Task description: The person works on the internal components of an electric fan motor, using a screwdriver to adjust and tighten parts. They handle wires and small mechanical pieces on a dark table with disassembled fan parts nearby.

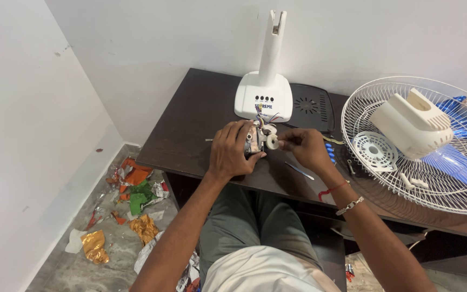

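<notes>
Dark brown table (190, 130), standing against a white wall (152, 48), is carrying a white fan stand (264, 89), a white wire fan guard (406, 146), a cream motor cover (412, 124) and a small metal tool (299, 171). The left hand (233, 150) is closing around a fan motor (255, 139) at the table's middle, while the right hand (306, 148) is pinching its white end piece (272, 141). Crumpled foil wrappers (131, 200) are lying on the grey floor (71, 270) below.
</notes>
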